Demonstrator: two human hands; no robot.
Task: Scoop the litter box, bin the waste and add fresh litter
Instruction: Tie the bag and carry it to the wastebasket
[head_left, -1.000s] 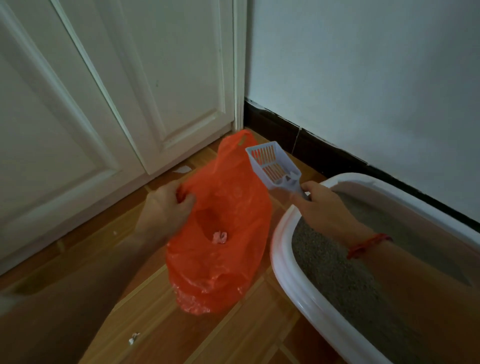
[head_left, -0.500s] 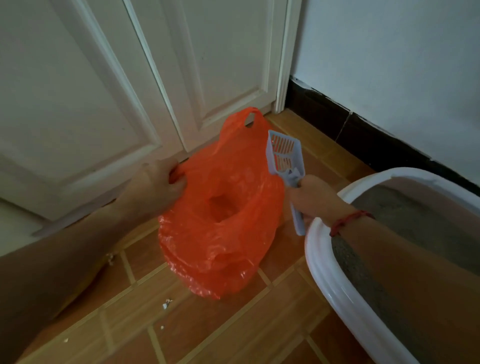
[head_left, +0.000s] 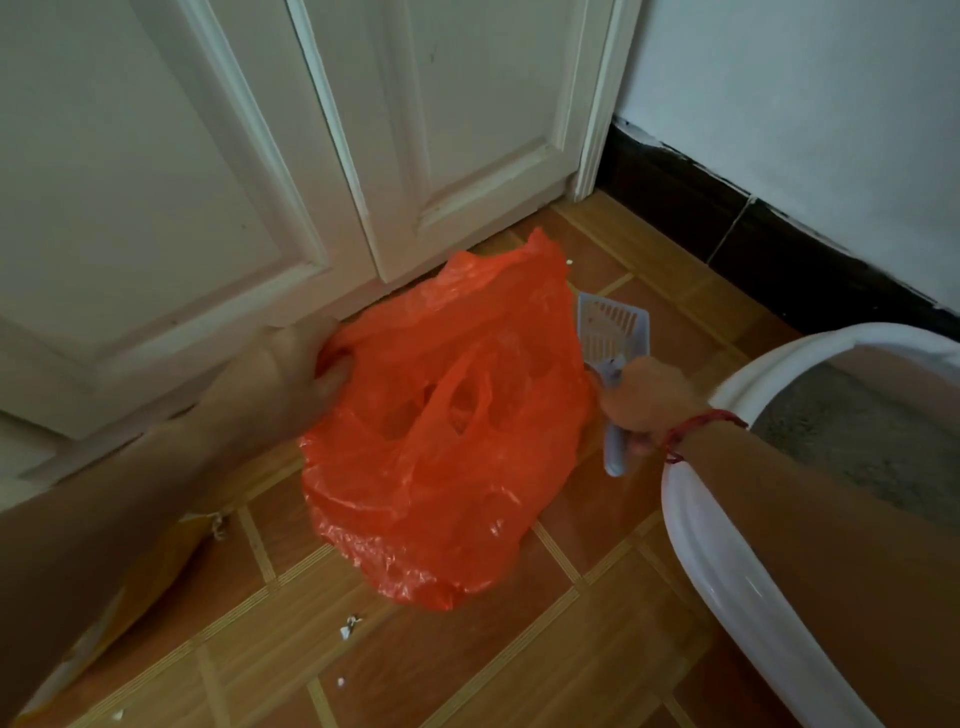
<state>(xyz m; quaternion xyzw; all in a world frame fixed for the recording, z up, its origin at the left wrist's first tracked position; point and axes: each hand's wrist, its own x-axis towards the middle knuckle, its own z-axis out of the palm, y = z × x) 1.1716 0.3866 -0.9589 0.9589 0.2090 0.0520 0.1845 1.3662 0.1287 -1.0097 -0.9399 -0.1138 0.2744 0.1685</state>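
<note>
On the tiled floor (head_left: 467, 649) at right, the white litter box (head_left: 727, 561) holds grey litter (head_left: 857, 441). Beside it slumps the orange plastic bag (head_left: 441, 467), contents hidden. The left hand (head_left: 275, 384) has its fingers pinching the bag's left edge. The right hand (head_left: 649, 400) has its fingers wrapped round the scoop (head_left: 610, 332) handle, the slotted head just beside the bag's right side.

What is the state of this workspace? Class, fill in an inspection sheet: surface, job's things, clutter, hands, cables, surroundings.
Surface: brown tiled floor.
Job's things: orange bag on the floor; scoop beside it; litter box at right, grey litter inside.
Clutter: white crumbs on the floor; yellow item under the left arm.
Hands: left hand grips the bag's edge; right hand grips the scoop's handle.
Cables: nothing seen.
Surroundings: white doors behind the bag; white wall, dark skirting.
</note>
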